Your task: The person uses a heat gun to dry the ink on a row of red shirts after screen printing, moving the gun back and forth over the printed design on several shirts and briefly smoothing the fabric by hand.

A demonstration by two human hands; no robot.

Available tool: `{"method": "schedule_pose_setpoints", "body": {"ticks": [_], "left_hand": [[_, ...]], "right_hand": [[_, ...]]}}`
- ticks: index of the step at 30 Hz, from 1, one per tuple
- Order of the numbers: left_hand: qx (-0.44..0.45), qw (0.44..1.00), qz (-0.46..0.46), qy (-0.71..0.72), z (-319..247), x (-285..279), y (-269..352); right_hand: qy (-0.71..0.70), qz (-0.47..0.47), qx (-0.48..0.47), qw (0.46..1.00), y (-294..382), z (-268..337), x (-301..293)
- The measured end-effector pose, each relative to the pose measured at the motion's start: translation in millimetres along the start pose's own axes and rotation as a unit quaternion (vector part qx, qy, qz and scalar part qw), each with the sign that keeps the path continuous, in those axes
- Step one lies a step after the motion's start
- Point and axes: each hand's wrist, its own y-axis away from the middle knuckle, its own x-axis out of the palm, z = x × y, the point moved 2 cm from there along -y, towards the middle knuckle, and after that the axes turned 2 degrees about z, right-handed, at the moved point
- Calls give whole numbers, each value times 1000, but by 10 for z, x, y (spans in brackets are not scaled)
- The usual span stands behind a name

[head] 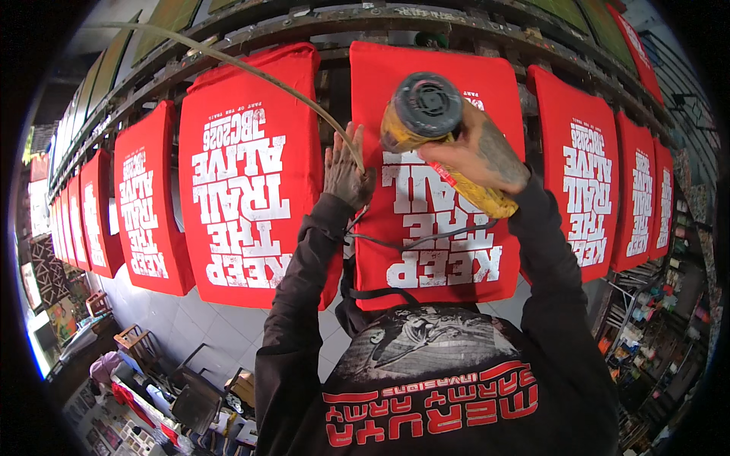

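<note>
In the head view my right hand (485,151) grips a yellow heat gun (399,122) with a scuffed black round rear end. The tool is over a red T-shirt (370,273) with a white block-letter print. Its nozzle is hidden from me. My left hand (348,171) lies with its fingers stretched out at the left edge of that shirt. A long tan cable (274,82) comes down from the upper left and passes out of sight at my left thumb, where it appears pinched. A dark cord (422,242) runs from near that wrist to the heat gun's handle.
Another printed red T-shirt (245,188) lies left of my hands, and one (587,188) lies to the right. Several more continue along both sides. Dark rack rails (399,23) run behind them. A black chair (197,393) stands lower left; shelving with containers (633,336) is lower right.
</note>
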Motion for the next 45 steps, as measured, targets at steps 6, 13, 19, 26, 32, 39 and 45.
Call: {"method": "schedule_pose_setpoints", "body": {"ticks": [6,13,19,26,32,39,45], "left_hand": [[7,999,29,-40,-19,-7,-89],[0,999,16,-39,-2,-13,-79],[-22,999,13,-26,-13,-56,-55],[35,995,51,-74,-118,-21,-90],[73,992,59,-79,-203,64,-129],[73,990,78,-90,-199,62,-145],[87,990,75,-83,-243,10,-165]], "right_hand": [[32,31,29,999,309,3,-84],[-17,-22,7,1000,371,28,105],[-10,-48,-17,999,303,43,134],[70,-117,50,989,491,-131,-260],[4,-25,51,998,641,-182,-390],[18,-72,69,995,583,-83,-402],[35,-102,60,992,553,-144,-398]]}}
